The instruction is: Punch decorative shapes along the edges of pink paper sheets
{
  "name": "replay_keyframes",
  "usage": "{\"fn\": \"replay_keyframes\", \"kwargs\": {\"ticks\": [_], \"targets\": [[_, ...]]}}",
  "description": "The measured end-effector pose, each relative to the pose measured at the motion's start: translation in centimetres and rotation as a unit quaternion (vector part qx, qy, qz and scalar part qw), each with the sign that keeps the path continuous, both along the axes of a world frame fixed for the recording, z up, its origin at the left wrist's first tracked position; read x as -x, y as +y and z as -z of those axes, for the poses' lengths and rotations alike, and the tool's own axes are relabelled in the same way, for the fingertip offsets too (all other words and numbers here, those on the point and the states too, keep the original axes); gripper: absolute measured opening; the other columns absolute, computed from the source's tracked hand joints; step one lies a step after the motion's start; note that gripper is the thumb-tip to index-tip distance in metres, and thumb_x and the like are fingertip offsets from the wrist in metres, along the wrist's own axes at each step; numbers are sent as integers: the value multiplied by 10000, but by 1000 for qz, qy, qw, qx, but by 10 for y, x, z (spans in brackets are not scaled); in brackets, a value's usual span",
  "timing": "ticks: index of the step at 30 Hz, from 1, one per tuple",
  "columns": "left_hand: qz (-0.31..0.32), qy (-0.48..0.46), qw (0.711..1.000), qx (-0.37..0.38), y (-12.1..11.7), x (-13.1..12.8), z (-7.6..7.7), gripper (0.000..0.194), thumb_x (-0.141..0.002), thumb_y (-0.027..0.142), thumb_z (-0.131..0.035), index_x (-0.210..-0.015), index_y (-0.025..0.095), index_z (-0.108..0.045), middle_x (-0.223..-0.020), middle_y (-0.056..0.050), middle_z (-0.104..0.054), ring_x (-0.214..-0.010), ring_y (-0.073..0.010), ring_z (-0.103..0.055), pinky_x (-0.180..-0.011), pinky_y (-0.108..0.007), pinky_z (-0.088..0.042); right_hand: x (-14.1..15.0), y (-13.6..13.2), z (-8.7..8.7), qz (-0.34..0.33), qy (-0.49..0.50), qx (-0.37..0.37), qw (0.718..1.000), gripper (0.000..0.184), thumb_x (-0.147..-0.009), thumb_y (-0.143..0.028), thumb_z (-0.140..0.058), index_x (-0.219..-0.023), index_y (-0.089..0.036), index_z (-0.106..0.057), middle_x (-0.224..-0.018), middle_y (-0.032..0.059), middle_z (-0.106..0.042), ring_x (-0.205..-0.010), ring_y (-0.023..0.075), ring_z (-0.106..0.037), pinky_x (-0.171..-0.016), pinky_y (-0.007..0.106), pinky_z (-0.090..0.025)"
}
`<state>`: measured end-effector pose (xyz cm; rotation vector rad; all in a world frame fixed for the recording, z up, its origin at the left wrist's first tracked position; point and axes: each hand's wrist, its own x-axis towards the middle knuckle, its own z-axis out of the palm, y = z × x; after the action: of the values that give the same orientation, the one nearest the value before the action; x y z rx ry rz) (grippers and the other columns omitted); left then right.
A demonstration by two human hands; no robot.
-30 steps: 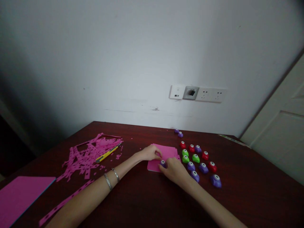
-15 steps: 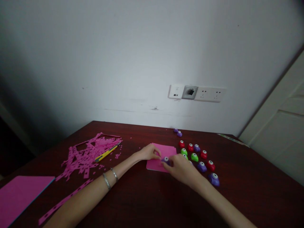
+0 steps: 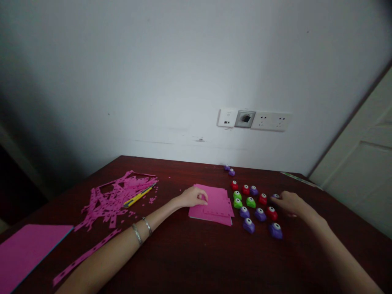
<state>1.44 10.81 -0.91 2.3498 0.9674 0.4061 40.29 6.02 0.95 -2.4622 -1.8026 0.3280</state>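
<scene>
My left hand [image 3: 193,197], fingers pinched, rests on a stack of pink paper [image 3: 211,192]. It grips the left end of a smaller pink sheet [image 3: 218,207], which has a row of small punched holes along its near edge. To the right, my right hand [image 3: 289,203] is closed on a purple paper punch [image 3: 275,197] with a white button on top. That punch is partly hidden by the fingers. Just beside it are a red paper punch [image 3: 263,199] and another red punch [image 3: 271,213]. A larger purple punch [image 3: 276,231] sits nearer to me.
More punches, such as a green one [image 3: 250,202], stand right of the stack. Pink scraps [image 3: 105,202] heap at left with a yellow cutter knife [image 3: 139,197]. A punched strip [image 3: 87,255] and large pink sheets [image 3: 32,249] lie near the front left. Sockets [image 3: 271,121] are on the wall.
My right hand has lifted the purple punch off the pink sheet and carried it right, beyond the red punches. The sheet's punched edge is now uncovered. My left hand has stayed in place.
</scene>
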Motion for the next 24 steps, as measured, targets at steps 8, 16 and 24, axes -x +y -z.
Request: {"fn": "replay_keyframes", "kwargs": {"ticks": [8, 16, 24], "targets": [[-9, 1, 1000, 7, -1, 0, -1, 214, -717, 355, -637, -839, 184, -678, -699, 11, -587, -638, -99, -497, -558, -193, -326, -3, -1, 4, -15, 56, 41, 997, 411, -791, -481, -460, -570, -149, -561, -664, 179, -644, -540, 227, -619, -488, 283, -397], [-5, -30, 999, 39, -2, 0, -2, 278, -694, 427, -642, -801, 174, -679, -612, 29, -545, -558, -83, -439, -521, -199, -293, 45, -16, -49, -49, -44, -68, 996, 407, -798, -513, -430, -680, -164, -603, -729, 115, -642, -647, 214, -608, -541, 271, -374], [-80, -137, 985, 69, 37, -20, -7, 449, -731, 539, -544, -725, 107, -666, -577, -8, -561, -532, -92, -458, -519, -223, -326, 134, -37, -66, -265, 67, -84, 958, 366, -833, -433, -423, -625, -168, -564, -599, 32, -591, -533, 126, -499, -486, 228, -285]]}}
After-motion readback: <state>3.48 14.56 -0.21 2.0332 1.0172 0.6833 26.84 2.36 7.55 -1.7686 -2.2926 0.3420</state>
